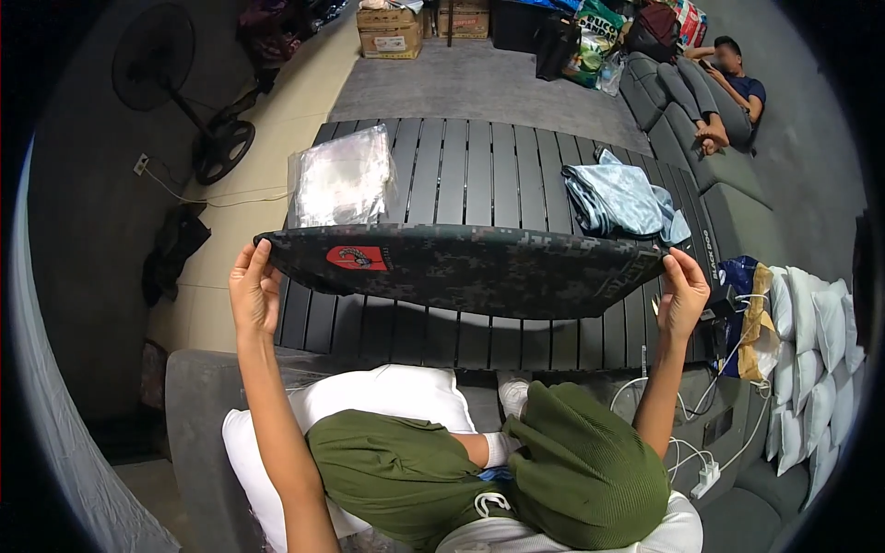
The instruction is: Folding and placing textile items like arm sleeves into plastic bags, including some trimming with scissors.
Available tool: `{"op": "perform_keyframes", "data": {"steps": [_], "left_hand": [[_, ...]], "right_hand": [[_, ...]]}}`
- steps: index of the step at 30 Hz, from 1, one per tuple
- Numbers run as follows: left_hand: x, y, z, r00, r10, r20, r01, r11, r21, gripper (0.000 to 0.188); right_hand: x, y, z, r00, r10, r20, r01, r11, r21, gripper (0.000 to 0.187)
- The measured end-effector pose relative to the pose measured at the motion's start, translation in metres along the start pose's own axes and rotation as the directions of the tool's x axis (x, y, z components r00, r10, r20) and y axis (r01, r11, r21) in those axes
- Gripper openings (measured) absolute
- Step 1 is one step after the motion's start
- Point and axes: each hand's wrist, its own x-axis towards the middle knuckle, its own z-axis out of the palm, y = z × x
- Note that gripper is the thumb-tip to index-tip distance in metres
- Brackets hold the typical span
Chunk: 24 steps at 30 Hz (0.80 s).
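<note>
A dark camouflage cloth piece (pixel 479 272) with a red emblem patch near its left end is stretched wide above the slatted black table (pixel 479 175). My left hand (pixel 254 290) pinches its upper left corner between thumb and fingers. At the upper right corner my right hand (pixel 682 293) grips it the same way. The cloth's top edge runs nearly straight between both hands, and its lower part hangs down, tilted. Behind its left end lies a stack of clear plastic bags (pixel 343 180). A folded light-blue shiny cloth (pixel 619 195) rests behind its right end.
A white pillow (pixel 387 396) lies by my legs. White pillow-like packs (pixel 811 369) are stacked at the right, near a power strip (pixel 707 479) with cables. A person reclines on the grey sofa (pixel 678 138). A standing fan (pixel 221 152) and cardboard boxes (pixel 390 35) stand farther off.
</note>
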Motion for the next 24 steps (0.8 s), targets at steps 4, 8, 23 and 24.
{"op": "perform_keyframes", "data": {"steps": [4,8,23,24], "left_hand": [[-0.001,0.001,-0.003,0.999,-0.009,0.033,0.009,1.0,0.017,0.008],[-0.001,0.002,-0.003,0.997,-0.001,0.079,-0.002,0.999,0.034,0.009],[-0.002,0.006,-0.008,0.997,0.038,0.061,-0.039,0.999,0.028,0.018],[-0.001,0.006,-0.01,0.997,0.035,0.067,-0.036,0.999,0.013,0.017]], "right_hand": [[-0.001,-0.005,0.009,0.999,-0.045,0.008,0.043,0.98,0.194,0.017],[0.007,0.001,-0.01,0.993,0.078,0.092,-0.101,0.957,0.273,0.018],[-0.001,-0.029,-0.002,0.95,0.18,0.254,-0.205,0.976,0.076,0.035],[-0.001,-0.029,-0.003,0.945,0.194,0.262,-0.217,0.974,0.062,0.033]]}}
